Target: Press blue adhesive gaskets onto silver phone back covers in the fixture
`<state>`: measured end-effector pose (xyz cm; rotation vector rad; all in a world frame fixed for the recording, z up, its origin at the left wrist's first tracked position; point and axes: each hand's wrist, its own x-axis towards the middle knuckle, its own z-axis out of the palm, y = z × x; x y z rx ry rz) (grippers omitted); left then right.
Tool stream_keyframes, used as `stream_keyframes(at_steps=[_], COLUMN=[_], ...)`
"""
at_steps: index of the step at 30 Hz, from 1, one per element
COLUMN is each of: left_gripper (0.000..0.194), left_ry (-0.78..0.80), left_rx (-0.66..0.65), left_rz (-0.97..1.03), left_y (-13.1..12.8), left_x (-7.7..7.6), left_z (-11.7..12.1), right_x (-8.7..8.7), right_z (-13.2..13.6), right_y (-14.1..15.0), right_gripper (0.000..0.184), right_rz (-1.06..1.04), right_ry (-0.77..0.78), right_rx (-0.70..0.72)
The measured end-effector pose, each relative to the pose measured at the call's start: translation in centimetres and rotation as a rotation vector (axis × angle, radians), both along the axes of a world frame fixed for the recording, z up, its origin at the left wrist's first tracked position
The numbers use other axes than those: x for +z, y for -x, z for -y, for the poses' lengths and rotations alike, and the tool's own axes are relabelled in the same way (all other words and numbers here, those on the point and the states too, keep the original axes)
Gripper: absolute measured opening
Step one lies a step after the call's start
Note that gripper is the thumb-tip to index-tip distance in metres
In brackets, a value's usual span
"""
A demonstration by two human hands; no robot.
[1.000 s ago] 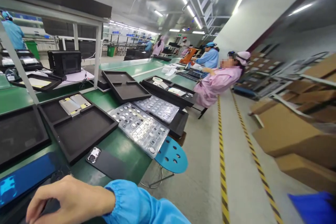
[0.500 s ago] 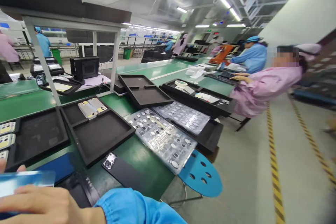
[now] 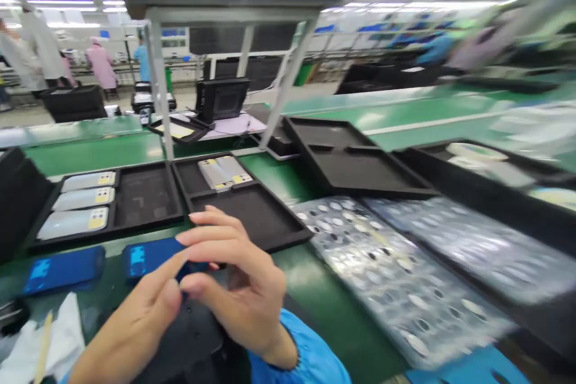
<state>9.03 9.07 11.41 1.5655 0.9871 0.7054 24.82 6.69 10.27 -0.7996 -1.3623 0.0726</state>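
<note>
My left hand point(image 3: 130, 324) and my right hand point(image 3: 243, 279) meet at the front of the bench, fingertips curled together. Both look closed on something mostly hidden by the fingers; a bit of dark blue shows between them. Just behind the hands lies a phone-sized piece under blue film point(image 3: 150, 257), partly covered by my fingers. A second blue-filmed piece point(image 3: 65, 270) lies to its left. Beneath my hands is a black object point(image 3: 189, 336), its shape partly hidden.
A black tray point(image 3: 146, 195) holds three pale phone-like pieces; another tray point(image 3: 256, 210) holds more. A black tray point(image 3: 337, 156) rests tilted behind clear blister sheets point(image 3: 387, 276) of oval parts. White cloth point(image 3: 67, 324) lies front left. A shelf post point(image 3: 288, 84) stands behind.
My view has swung left, bringing both hands into the middle. Earlier, a blue-filmed piece showed at my hands by the lower left edge; now the fingers mostly hide what they hold.
</note>
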Motion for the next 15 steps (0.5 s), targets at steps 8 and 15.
stream_keyframes(at_steps=[8, 15], left_gripper=[0.09, 0.094], left_ry=[-0.021, 0.176], left_rx=[-0.486, -0.631], left_rz=[0.06, 0.356], left_y=[-0.3, 0.1], left_x=[1.3, -0.1], left_z=[0.9, 1.1], right_x=[-0.7, -0.9], right_z=[1.2, 1.8], right_y=[-1.2, -1.8], right_gripper=[0.014, 0.014], right_rz=[-0.065, -0.29], right_ry=[0.088, 0.165], right_rx=[0.112, 0.205])
